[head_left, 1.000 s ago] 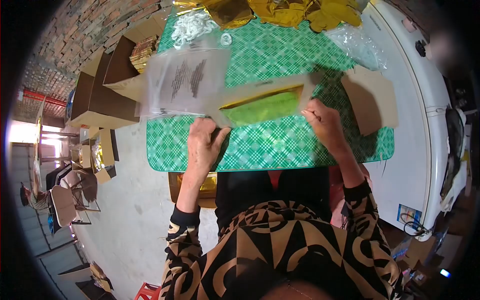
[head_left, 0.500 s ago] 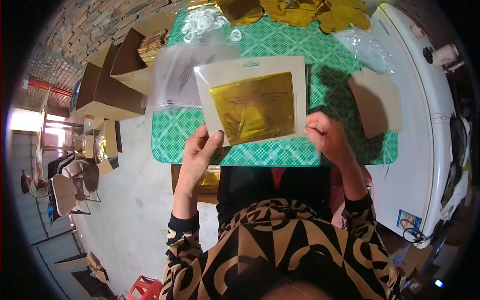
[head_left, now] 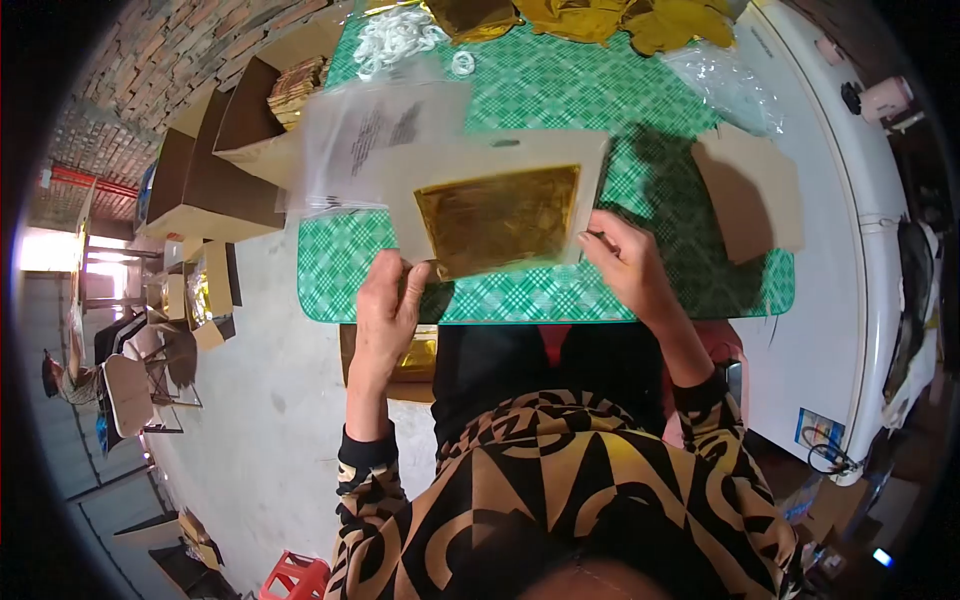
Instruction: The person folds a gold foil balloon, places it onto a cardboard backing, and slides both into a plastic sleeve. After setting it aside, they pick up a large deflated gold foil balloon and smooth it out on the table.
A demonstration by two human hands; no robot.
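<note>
A flat clear package point(head_left: 500, 215) with a pale card border and a gold foil sheet inside is held above the green checked table point(head_left: 540, 95). My left hand point(head_left: 390, 300) grips its lower left corner between thumb and fingers. At the lower right edge, my right hand point(head_left: 622, 258) pinches the package. Its hanging slot is at the top, and the package looks slightly blurred. Just behind it to the left lies a stack of clear printed bags point(head_left: 345, 145).
White rings point(head_left: 395, 40) lie at the back left of the table, gold foil pieces point(head_left: 570, 20) along the far edge. Clear plastic point(head_left: 725, 85) and a brown card point(head_left: 750, 195) are on the right. Cardboard boxes point(head_left: 215, 175) stand left; a white refrigerator point(head_left: 835, 250) stands right.
My right hand has moved left and now holds the package's right edge. The package has tilted, and its foil looks darker. The whole view has shifted slightly.
</note>
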